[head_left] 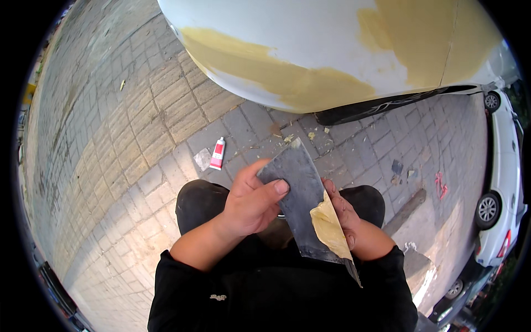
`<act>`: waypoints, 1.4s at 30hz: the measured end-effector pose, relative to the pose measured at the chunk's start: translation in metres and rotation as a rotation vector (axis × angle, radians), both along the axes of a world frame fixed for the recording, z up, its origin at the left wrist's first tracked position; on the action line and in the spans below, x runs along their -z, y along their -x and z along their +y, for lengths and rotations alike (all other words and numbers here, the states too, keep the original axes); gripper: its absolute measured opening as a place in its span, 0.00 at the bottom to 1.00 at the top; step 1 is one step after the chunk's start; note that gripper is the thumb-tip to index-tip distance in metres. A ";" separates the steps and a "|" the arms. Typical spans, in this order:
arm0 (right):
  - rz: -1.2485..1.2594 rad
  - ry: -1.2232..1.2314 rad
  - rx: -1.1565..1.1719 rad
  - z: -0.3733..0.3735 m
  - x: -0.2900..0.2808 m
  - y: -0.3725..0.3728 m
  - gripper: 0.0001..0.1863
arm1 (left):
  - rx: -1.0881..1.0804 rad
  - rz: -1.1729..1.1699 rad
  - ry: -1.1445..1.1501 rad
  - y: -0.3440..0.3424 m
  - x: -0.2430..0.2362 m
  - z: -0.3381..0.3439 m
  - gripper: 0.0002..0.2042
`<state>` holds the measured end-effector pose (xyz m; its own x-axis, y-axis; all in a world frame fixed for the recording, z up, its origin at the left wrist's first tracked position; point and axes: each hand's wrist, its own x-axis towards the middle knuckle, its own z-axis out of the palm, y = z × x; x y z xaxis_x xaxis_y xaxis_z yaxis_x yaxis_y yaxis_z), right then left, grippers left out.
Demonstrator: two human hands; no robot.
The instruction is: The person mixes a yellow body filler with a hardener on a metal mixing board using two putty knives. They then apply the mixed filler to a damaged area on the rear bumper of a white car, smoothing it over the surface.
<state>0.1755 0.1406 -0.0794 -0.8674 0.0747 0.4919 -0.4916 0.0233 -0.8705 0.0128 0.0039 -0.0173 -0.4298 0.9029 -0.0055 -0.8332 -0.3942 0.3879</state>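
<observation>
My left hand (pixel 251 202) grips a flat dark grey board (pixel 296 193), its thumb lying on top near the left edge. Yellowish putty (pixel 331 228) is heaped along the board's right side. My right hand (pixel 344 213) is closed beside that edge, fingers bent around a thin putty scraper (pixel 353 270) seen nearly edge-on; its dark corner sticks out below the board. The scraper meets the putty, and most of its blade is hidden. Ahead stands a white car body panel (pixel 326 39) with broad patches of dried-looking yellow filler (pixel 298 83).
A red and white tube (pixel 217 154) lies on the paving ahead of my left knee, with a pale flat scrap (pixel 202 159) beside it. Putty crumbs (pixel 311 135) dot the bricks under the car. A pink string (pixel 441 185) lies at right; beyond is a parked white car (pixel 500 182).
</observation>
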 end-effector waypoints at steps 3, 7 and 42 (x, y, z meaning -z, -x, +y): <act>-0.060 -0.062 -0.017 0.006 0.007 0.003 0.23 | -0.023 0.003 -0.015 -0.004 -0.001 -0.001 0.17; -0.122 -0.124 -0.039 0.013 0.008 0.016 0.22 | -0.036 0.044 0.046 -0.005 0.000 -0.005 0.21; 0.246 -1.024 0.619 0.023 -0.085 0.060 0.15 | -0.537 0.776 0.348 0.003 0.008 0.002 0.14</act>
